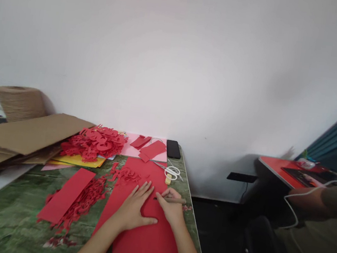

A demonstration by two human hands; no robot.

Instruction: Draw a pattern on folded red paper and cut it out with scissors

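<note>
A long sheet of red paper (pixel 140 249) lies on the green-patterned table in front of me. My left hand (pixel 137 208) rests flat on it, fingers stretched out and thumb spread to the right. My right hand (pixel 171 206) is closed around a brownish pen (pixel 176 200), whose dark tip points left, close over the paper. Whether the tip touches the sheet I cannot tell. Small red paper cutouts (pixel 128 175) lie on the sheet's far part. Just beyond my right hand are white-handled scissors (pixel 172 172) and a small yellow piece (pixel 168 179).
To the left, a red paper strip (pixel 67 196) lies over red scraps. Farther back are a heap of red cutouts (pixel 99 143), cardboard (pixel 28 131) and a twine spool (pixel 20 102). A black phone (pixel 173 149) lies by the wall. Another person's arm (pixel 306 202) is at right.
</note>
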